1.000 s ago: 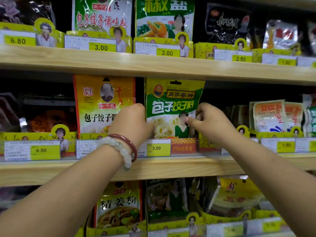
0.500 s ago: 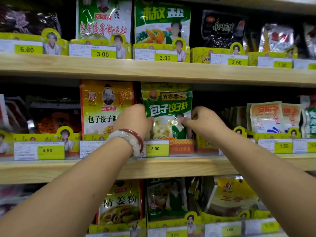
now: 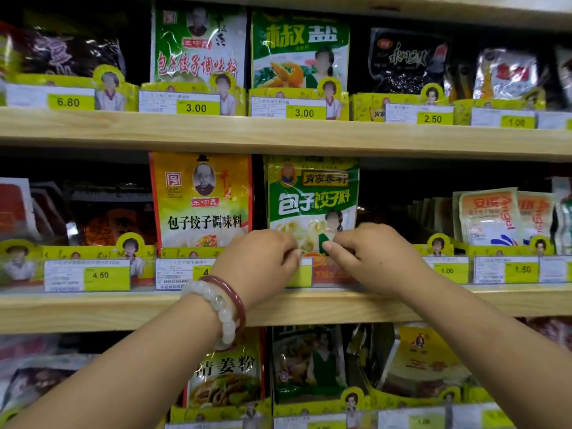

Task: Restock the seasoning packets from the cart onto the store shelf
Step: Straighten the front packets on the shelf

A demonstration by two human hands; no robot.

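Green packet [image 3: 312, 199] upright on middle shelf [image 3: 93, 308], frame centre, just right of orange packet [image 3: 201, 199]. Left hand [image 3: 257, 261] at 7 o'clock of green packet, fingers curled, pinching lower left edge. Right hand [image 3: 371, 255] at 5 o'clock, fingers curled, pinching lower right edge. Bracelets [image 3: 223, 308] on left wrist.

One head-worn wide-angle view faces the wooden middle shelf [image 3: 93, 308] straight on from close range, level with it, with the shelf above [image 3: 278, 134] and lower packets at its edges.
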